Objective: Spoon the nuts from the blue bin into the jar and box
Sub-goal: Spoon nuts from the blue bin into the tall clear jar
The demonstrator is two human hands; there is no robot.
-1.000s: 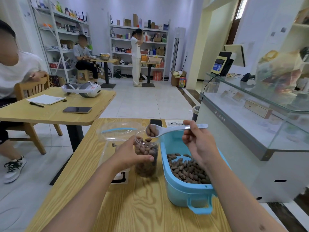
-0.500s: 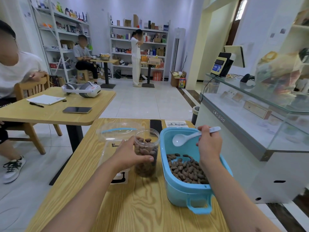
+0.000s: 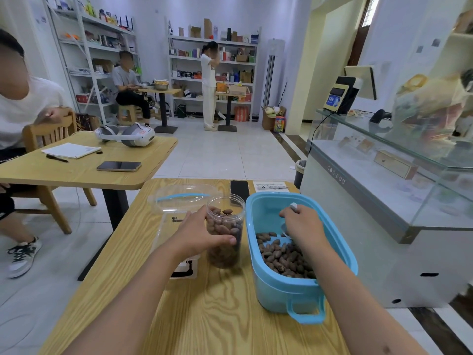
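One jar [image 3: 225,231] of nuts stands on the surface [image 3: 204,316], gripped by the left hand [image 3: 197,233]. The right hand [image 3: 303,226] clutches one spoon [image 3: 293,206] inside the one blue bin [image 3: 286,288].

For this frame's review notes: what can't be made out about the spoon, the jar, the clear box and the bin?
One view only, the head camera.
- Spoon: only the handle tip shows; the right hand hides the bowl, so its load is unknown.
- Jar: the left hand covers its near-left side.
- Clear box: glare, left hand and jar hide its contents.
- Blue bin: the right forearm covers some nuts.
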